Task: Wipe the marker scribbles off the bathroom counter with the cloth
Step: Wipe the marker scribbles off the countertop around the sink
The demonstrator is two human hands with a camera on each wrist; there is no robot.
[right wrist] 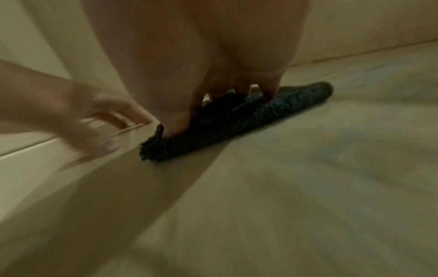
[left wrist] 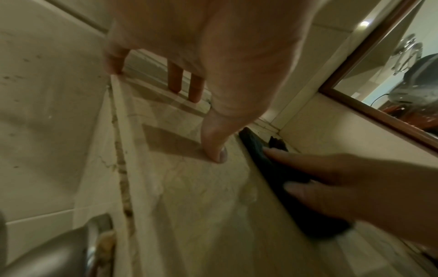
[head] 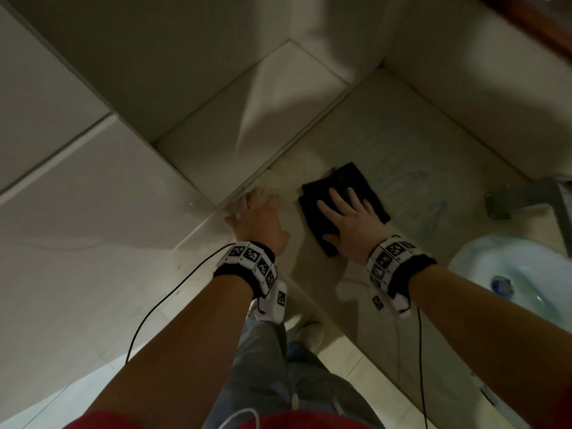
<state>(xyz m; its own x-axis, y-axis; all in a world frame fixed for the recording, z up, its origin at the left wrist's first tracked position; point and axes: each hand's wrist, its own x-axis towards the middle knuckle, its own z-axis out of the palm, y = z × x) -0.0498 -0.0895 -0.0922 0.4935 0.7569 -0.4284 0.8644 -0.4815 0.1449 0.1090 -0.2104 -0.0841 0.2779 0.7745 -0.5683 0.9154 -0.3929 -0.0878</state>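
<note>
Counter [head: 387, 144]: head view alone shows scribbles [head: 433, 212] beside cloth [head: 343, 187].

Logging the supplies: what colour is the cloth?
Black, or very dark; the cloth shows best in the head view, under the right hand.

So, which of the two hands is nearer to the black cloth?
Right. The right hand lies flat on the black cloth, fingers spread, pressing it to the counter. The left hand rests at the counter's edge, left of the cloth, not touching it.
</note>
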